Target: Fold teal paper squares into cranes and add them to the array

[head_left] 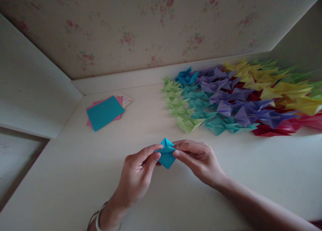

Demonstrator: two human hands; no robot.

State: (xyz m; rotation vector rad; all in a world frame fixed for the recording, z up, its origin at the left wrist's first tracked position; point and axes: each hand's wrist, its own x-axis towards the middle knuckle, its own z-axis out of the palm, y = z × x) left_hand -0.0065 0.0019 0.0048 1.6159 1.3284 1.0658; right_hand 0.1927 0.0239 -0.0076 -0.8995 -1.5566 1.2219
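A small piece of blue origami paper [167, 159], folded into a diamond with a raised flap at its top, is held above the white table. My left hand [138, 172] pinches its left corner between thumb and fingers. On the opposite corner, my right hand [198, 158] grips it the same way, thumb in front and fingers behind. The back of the folded paper is hidden from view. Bracelets circle my left wrist.
Rows of folded paper cranes, among them purple ones [225, 108] and yellow ones [289, 86], cover the table's back right. A stack of paper sheets [105, 112], blue on top of pink, lies back left. A flowered wall [141, 33] rises behind; a white panel [30, 80] stands left.
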